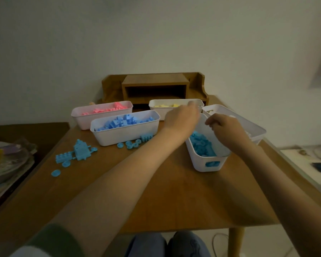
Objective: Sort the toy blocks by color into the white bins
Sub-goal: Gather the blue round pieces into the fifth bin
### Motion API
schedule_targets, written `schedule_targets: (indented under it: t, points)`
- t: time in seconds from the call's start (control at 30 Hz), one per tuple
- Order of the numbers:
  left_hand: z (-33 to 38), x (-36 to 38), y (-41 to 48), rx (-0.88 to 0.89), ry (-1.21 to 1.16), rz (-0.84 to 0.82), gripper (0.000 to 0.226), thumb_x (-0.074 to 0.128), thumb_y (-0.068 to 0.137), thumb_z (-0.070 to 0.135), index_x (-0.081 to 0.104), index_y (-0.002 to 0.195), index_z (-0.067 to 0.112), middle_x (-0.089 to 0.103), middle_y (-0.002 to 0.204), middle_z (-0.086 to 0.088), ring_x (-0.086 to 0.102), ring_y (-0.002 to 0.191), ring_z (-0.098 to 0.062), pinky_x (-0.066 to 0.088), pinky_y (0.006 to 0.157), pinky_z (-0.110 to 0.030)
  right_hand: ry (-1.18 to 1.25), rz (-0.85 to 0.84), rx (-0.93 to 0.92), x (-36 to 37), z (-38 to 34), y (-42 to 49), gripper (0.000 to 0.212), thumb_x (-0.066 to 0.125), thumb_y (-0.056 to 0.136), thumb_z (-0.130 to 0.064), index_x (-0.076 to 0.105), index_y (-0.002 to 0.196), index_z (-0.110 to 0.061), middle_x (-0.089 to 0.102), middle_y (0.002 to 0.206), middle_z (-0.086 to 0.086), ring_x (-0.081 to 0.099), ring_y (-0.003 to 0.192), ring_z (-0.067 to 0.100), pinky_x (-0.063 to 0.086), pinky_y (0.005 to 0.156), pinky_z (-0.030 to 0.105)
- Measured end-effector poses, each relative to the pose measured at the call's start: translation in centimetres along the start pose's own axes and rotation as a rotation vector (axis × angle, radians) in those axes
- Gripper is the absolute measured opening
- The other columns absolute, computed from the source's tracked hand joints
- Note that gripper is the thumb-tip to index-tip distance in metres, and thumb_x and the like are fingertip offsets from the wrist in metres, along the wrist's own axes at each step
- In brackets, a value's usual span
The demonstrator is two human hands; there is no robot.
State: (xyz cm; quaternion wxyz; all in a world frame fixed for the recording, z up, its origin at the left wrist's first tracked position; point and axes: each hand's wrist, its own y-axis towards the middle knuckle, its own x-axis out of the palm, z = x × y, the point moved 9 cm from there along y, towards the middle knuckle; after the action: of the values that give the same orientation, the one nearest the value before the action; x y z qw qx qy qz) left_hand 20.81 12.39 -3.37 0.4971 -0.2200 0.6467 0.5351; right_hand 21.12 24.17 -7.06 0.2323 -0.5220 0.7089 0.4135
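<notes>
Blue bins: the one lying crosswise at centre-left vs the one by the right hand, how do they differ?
The crosswise blue bin shows its long side to the camera; the end-on blue bin shows its short end with a handle cutout. The crosswise bin's blocks heap above the rim; the end-on bin's sit lower inside. Only the crosswise bin has loose blue pieces in front of it. Both are white and hold blue blocks.

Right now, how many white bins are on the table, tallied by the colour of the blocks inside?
Pink-block bin: 1
Blue-block bins: 2
Yellow-block bin: 1
Far-right bin, contents too blurred to tell: 1
Total: 5 bins
</notes>
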Motion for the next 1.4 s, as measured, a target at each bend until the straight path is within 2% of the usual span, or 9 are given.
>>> schedule_targets:
  t: [0.07,0.27,0.43,0.57,0.77,0.93,1.17,1.27,1.4]
  points:
    - [2.5,1.4,1.0,0.087,0.016,-0.019,0.022,0.046,0.097,0.014,0.047,0.118,0.007,0.061,0.101,-0.01,0.063,0.087,-0.024,0.042,0.062,-0.028,0.029,0.011,-0.002,-0.6,0.5,0.0,0.033,0.033,0.096,-0.007,0.063,0.107,-0.015,0.061,0.119,0.008,0.054,0.097,0.018,0.038,0.077,0.025]
    - [3.5,9.2,0.1,0.065,-0.169,-0.495,0.022,0.04,0.1,0.025,0.053,0.114,0.014,0.055,0.094,-0.005,0.054,0.08,-0.018,0.043,0.063,-0.028,-0.139,-0.136,-0.046,0.4,1.6,-0.2,0.03,0.037,0.096,-0.012,0.062,0.11,-0.016,0.058,0.116,0.008,0.05,0.094,0.016,0.04,0.08,0.026]
    - [1.7,7.2,0.4,0.026,-0.342,-0.367,0.017,0.038,0.1,0.019,0.053,0.108,0.015,0.05,0.081,0.002,0.05,0.07,-0.014,0.036,0.055,-0.025,-0.19,-0.01,-0.165,0.2,-1.1,0.6,0.018,0.046,0.092,-0.015,0.058,0.103,-0.009,0.057,0.107,0.009,0.053,0.096,0.024,0.046,0.088,0.039]
    - [-1.9,4.0,-1.4,-0.055,-0.369,-0.195,0.02,0.044,0.097,0.014,0.047,0.116,0.016,0.057,0.096,-0.002,0.058,0.088,-0.019,0.048,0.068,-0.03,-0.125,0.038,-0.292,0.8,-6.3,0.0,0.02,0.046,0.094,-0.02,0.054,0.109,-0.012,0.054,0.111,0.004,0.05,0.104,0.022,0.04,0.084,0.029]
    - [-13.5,1.8,-6.6,-0.336,-0.215,-0.129,0.051,0.043,0.098,0.028,0.023,0.143,0.016,0.048,0.135,-0.009,0.053,0.115,-0.024,0.049,0.088,-0.036,-0.18,-0.275,-0.401,8.6,-13.0,-2.4,0.03,0.047,0.096,-0.024,0.05,0.125,-0.018,0.052,0.13,0.004,0.05,0.117,0.02,0.043,0.097,0.033]
    - [-21.9,-1.8,-12.3,-0.426,0.121,0.035,0.046,0.048,0.092,0.034,0.038,0.131,0.013,0.042,0.129,-0.011,0.042,0.117,-0.025,0.042,0.091,-0.035,-0.14,-0.507,-0.315,14.3,-14.2,-3.0,0.05,0.052,0.094,-0.026,0.032,0.14,-0.021,0.04,0.142,0.005,0.047,0.124,0.022,0.044,0.098,0.035]
    - [-31.1,0.0,-19.4,-0.703,0.172,-0.257,0.068,0.036,0.093,0.057,0.016,0.147,0.02,0.02,0.15,-0.012,0.023,0.136,-0.033,0.025,0.107,-0.049,-0.026,-0.683,-0.495,20.1,-21.0,-6.5,0.059,0.043,0.096,-0.014,0.019,0.146,-0.033,0.032,0.145,0.003,0.037,0.131,0.023,0.034,0.104,0.036]
    - [-31.7,2.1,-20.8,-0.632,0.059,-0.382,0.059,0.027,0.098,0.05,0.015,0.147,0.02,0.023,0.149,-0.008,0.022,0.137,-0.029,0.021,0.11,-0.048,0.083,-0.662,-0.535,22.1,-24.5,-7.5,0.061,0.041,0.096,-0.01,0.017,0.148,-0.032,0.028,0.149,0.003,0.033,0.135,0.022,0.031,0.108,0.036]
    - [-31.1,1.3,-20.7,-0.522,0.113,-0.275,0.048,0.03,0.099,0.043,0.029,0.139,0.015,0.036,0.134,-0.009,0.033,0.123,-0.027,0.029,0.101,-0.041,0.006,-0.529,-0.56,24.3,-27.4,-6.7,0.054,0.042,0.096,-0.014,0.024,0.146,-0.025,0.027,0.149,0.008,0.031,0.134,0.03,0.033,0.108,0.043]
